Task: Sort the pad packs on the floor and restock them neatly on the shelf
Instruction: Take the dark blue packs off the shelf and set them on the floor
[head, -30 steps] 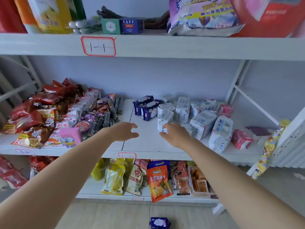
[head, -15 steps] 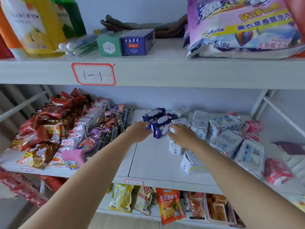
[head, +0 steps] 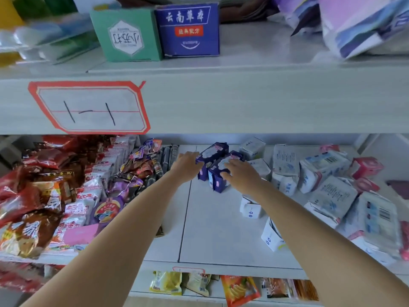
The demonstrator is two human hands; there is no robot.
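Note:
Two dark purple pad packs stand side by side at the back of the white middle shelf (head: 210,229). My left hand (head: 187,163) touches the left side of the rear purple pack (head: 212,151). Over the top of the front purple pack (head: 218,176) lies my right hand (head: 240,173), fingers spread. White and pale blue pad packs (head: 285,160) crowd the shelf to the right, some upright, some tipped. Two small white packs (head: 251,209) stand near my right forearm. Pink packs (head: 366,166) lie at the far right.
Red and brown snack bags (head: 44,196) fill the shelf's left half beside dark stick packs (head: 164,156). The upper shelf edge carries a red-framed label (head: 88,107), with a green box (head: 127,34) and a blue box (head: 188,29) above. Snack pouches (head: 239,289) hang below.
I have leaned in closer to the shelf. Both hands have reached farther back and now close in on the two purple packs from either side.

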